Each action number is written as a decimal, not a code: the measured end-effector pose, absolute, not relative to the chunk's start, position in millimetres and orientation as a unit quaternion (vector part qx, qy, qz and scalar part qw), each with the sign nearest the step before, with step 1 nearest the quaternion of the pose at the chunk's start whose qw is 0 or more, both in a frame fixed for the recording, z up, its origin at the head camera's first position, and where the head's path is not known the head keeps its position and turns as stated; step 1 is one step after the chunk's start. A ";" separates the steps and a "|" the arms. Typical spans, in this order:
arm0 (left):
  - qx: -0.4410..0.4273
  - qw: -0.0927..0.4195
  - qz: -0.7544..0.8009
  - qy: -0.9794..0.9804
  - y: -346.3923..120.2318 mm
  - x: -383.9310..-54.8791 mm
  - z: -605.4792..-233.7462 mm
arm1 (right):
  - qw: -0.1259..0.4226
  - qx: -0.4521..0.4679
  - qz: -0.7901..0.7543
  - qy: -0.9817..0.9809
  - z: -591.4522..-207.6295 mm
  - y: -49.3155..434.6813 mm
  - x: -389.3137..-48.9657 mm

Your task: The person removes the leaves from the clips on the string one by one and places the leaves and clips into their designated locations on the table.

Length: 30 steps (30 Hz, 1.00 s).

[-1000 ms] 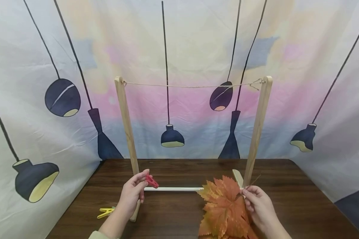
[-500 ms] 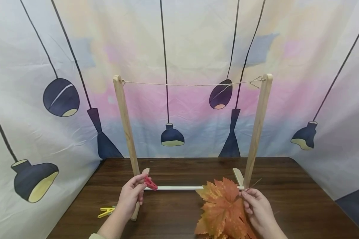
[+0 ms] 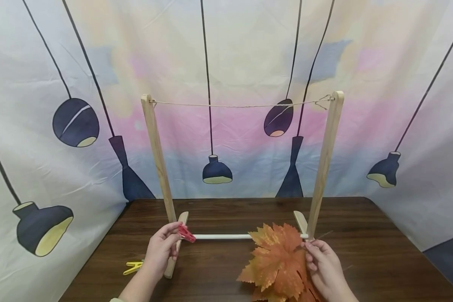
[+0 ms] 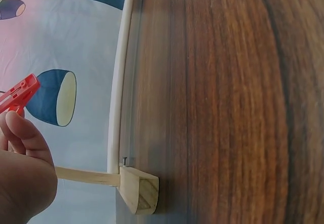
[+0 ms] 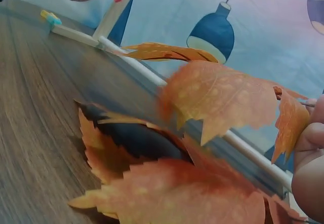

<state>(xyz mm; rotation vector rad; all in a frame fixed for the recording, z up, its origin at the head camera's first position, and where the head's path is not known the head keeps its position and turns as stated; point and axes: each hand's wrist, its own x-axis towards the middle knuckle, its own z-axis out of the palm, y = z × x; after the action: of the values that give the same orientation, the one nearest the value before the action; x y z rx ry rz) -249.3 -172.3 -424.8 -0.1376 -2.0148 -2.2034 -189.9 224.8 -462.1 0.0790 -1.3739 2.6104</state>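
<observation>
My left hand (image 3: 159,252) pinches a red plastic clothespin (image 3: 186,234) between thumb and fingers, level with the foot of the rack's left post. In the left wrist view the clothespin (image 4: 21,93) points up and away from the thumb. On the other side, my right hand (image 3: 326,264) pinches an orange and yellow artificial maple leaf (image 3: 283,258) by its thin stem. The held leaf (image 5: 223,95) is off the table in the right wrist view. Below it lie more orange leaves (image 5: 172,193), partly overlapping; their number is hard to tell.
A wooden rack stands ahead, with a left post (image 3: 156,155), a right post (image 3: 326,163), a thin string (image 3: 230,106) between their tops and a white rod (image 3: 222,237) low down. A yellow clothespin (image 3: 132,267) lies left on the brown table (image 3: 211,268). A printed cloth hangs behind.
The held leaf has turned a little, its lower tip swinging left. My left hand has drifted slightly left with the red clothespin. Both grips look the same.
</observation>
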 end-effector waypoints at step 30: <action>-0.040 0.069 -0.749 -0.658 -188.6 -240.9 -434.1 | 0.111 -0.024 0.831 -0.545 -467.1 217.7 -179.4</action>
<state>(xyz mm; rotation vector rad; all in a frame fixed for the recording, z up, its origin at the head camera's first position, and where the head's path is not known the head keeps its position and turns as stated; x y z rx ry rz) -240.9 -188.6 -434.1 -0.1200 -1.9801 -2.2555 -179.4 217.7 -467.1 -0.0719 -1.6004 2.4391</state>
